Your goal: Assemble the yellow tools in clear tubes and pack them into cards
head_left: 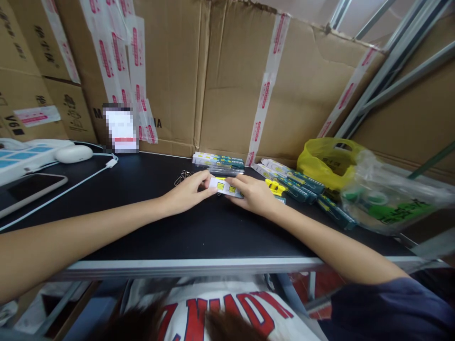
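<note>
Between my two hands is a small, narrow white box point(224, 186) with yellow printed squares, held just above the black table. My left hand point(190, 189) pinches its left end between thumb and fingers. My right hand point(254, 192) is wrapped over its right end, with fingers on top and thumb below. Just behind my left hand lie some thin metal wire pieces point(183, 177). Beyond the box sits a stack of white and dark green boxes point(218, 159). Close by my right hand are yellow plastic pieces point(275, 187). What is inside the held box is hidden.
More green and white boxes point(291, 180) lie to the right, before a yellow bag point(327, 163) and a clear plastic bag point(387, 199). At left are a phone point(31, 189), a cable, a white rounded case point(74, 154) and a power strip point(31, 158). Cardboard point(234, 85) walls the back.
</note>
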Motion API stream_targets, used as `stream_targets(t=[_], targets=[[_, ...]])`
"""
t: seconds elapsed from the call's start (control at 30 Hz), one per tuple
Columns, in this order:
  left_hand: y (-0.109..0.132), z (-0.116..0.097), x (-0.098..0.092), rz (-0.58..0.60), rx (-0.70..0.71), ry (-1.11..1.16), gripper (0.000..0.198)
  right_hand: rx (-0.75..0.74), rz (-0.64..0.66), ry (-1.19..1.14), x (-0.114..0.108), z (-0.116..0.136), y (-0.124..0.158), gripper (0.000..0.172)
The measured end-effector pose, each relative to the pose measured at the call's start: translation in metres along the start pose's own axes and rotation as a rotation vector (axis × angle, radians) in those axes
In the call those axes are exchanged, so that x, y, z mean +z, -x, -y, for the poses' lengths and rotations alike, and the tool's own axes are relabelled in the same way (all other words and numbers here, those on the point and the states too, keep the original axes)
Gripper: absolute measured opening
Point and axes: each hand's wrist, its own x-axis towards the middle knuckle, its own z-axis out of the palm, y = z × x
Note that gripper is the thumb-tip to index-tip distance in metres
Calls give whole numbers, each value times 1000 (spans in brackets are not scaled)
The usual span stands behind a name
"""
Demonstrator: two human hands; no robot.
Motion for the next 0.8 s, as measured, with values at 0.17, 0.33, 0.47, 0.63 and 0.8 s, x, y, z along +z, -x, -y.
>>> stream_targets(t=[0.17,0.33,0.47,0.63,0.8], targets=[[-2,3,4,-17,-193,203,36,-29,64,86,-2,10,-3,40],[-9,9,4,-72,-290,356,44,-17,104,108,-3,15,-7,41],[-12,10,-2,-164,-336,455,43,59,102,49,-9,0,-7,45],[-17,16,-20,-332,-422,537,32,220,119,86,-20,-46,-3,45],[-21,25,-31,-397,-461,588,27,360,112,-142,-17,-73,-5,35]])
